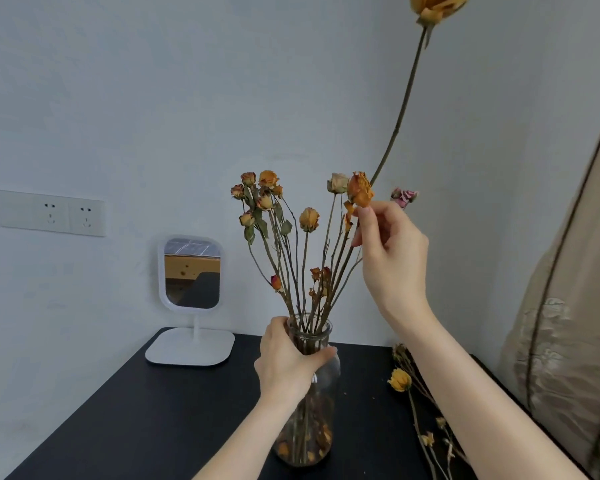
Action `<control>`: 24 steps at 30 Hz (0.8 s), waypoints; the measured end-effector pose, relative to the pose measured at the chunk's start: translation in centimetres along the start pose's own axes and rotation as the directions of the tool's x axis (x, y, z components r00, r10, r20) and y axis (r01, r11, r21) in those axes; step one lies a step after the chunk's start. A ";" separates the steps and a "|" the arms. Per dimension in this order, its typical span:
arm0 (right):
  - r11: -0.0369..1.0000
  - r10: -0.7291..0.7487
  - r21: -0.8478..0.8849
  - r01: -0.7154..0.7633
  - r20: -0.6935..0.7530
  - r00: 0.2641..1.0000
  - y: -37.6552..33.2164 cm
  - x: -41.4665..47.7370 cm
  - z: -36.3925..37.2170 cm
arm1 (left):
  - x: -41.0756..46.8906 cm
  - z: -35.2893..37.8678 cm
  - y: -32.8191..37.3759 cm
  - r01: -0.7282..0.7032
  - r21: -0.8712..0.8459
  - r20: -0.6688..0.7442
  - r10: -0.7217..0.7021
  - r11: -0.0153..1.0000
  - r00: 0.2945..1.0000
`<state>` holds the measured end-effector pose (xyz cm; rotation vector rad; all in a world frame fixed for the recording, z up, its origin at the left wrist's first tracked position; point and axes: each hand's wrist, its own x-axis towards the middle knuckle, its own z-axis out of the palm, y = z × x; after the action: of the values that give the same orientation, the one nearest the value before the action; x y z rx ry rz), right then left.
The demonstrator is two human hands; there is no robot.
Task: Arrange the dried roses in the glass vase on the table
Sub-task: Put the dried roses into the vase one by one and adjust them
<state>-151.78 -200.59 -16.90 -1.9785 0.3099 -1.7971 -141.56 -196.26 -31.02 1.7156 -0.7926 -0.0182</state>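
Head view: left hand [288, 358] grip curled round glass vase [321, 396] neck; right hand [392, 251] grip pinches stem of tall dried rose [404, 109].

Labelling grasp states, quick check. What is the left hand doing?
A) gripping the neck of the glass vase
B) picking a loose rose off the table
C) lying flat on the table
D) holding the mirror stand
A: the left hand is wrapped round the neck of the vase, thumb on its right side, while the right hand holds stems up among the roses.
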 end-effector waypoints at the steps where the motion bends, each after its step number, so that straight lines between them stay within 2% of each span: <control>1: 1.000 -0.015 0.003 0.015 -0.013 1.000 -0.1 0.0 -0.2 | 0.0 0.1 0.0 0.001 -0.002 -0.003 -0.001 1.000 1.000; 6: 0.996 -0.082 0.033 0.083 -0.035 0.996 -0.7 -0.3 -0.8 | 0.0 0.2 -0.2 0.010 -0.011 -0.010 -0.011 1.000 1.000; 15: 0.995 -0.065 -0.065 0.069 0.065 0.996 0.0 -1.2 0.0 | -0.1 0.3 -0.3 0.027 -0.014 -0.013 -0.027 1.000 1.000; 24: 0.953 0.104 -0.299 -0.039 0.204 0.974 0.7 -1.8 1.6 | -0.2 0.2 0.1 0.036 0.001 -0.009 -0.035 0.999 0.999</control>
<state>-150.36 -200.08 -18.88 -2.3113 0.5995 -1.5417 -141.87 -196.38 -31.08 1.7298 -0.7554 -0.0339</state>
